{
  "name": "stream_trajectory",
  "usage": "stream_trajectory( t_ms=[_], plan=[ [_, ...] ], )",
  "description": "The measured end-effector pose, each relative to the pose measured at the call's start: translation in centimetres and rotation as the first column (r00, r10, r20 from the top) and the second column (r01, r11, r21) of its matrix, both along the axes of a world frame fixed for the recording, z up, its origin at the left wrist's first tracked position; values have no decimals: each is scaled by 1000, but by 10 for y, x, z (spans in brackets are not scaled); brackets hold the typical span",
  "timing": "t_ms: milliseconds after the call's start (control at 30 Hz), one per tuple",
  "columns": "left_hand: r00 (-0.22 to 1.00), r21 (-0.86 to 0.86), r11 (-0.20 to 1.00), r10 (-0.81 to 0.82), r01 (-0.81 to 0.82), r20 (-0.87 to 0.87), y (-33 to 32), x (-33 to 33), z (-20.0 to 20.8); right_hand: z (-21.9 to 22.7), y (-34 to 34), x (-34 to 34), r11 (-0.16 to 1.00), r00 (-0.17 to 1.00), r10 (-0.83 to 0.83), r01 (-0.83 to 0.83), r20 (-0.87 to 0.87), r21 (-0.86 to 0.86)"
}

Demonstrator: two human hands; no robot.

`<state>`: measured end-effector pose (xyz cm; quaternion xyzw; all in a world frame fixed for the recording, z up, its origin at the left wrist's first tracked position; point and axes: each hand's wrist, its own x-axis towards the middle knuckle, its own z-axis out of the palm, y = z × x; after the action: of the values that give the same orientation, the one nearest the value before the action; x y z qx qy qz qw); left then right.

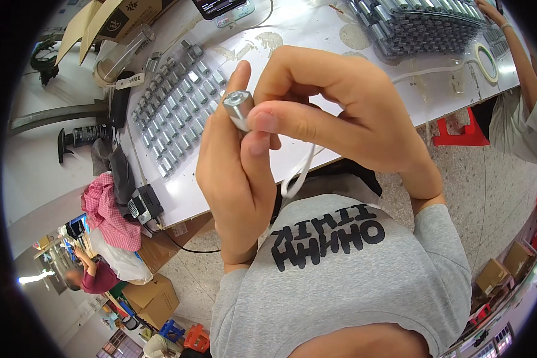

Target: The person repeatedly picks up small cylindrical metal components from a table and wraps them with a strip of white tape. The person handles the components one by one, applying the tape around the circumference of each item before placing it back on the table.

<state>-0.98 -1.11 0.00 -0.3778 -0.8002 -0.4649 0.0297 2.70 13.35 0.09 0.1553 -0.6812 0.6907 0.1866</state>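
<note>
A small silvery metal cylinder [238,109] with a flat end and a small raised centre is held up above the table's near edge. My left hand [235,179] grips it from below between thumb and fingers, one finger pointing up behind it. From the right, my right hand [346,110] pinches the same cylinder with thumb and bent forefinger, which hide part of its side. Behind my left hand lies a clear blister tray [176,110] with rows of similar cylinders.
More cylinders stand in stacked trays [417,30] at the far right, near a tape roll [487,64] and another person's arm [519,56]. A clear cup [123,55], cardboard box [116,21] and phone [218,7] sit at the back. A white cable [301,170] hangs by the edge.
</note>
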Motion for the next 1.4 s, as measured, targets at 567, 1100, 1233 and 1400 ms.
stream_trajectory(
  t_ms=[567, 1100, 1233, 1400],
  plan=[
    [920, 406, 914, -138, -25, 368, 7, 12, 3, 9, 7, 7, 996, 990, 81, -85, 115, 34],
    [998, -92, 993, 68, -68, -2, -1, 1, 8, -4, 2, 5, 915, 981, -167, 193, -102, 355],
    [958, -22, 998, -58, 67, 282, -12, -11, 8, -6, 1, 6, 821, 968, -111, 216, -224, 528],
    [726, 179, 963, -268, 199, 633, -28, -19, -8, -21, -14, 6, 636, 866, -5, 388, -500, 667]
  ],
)
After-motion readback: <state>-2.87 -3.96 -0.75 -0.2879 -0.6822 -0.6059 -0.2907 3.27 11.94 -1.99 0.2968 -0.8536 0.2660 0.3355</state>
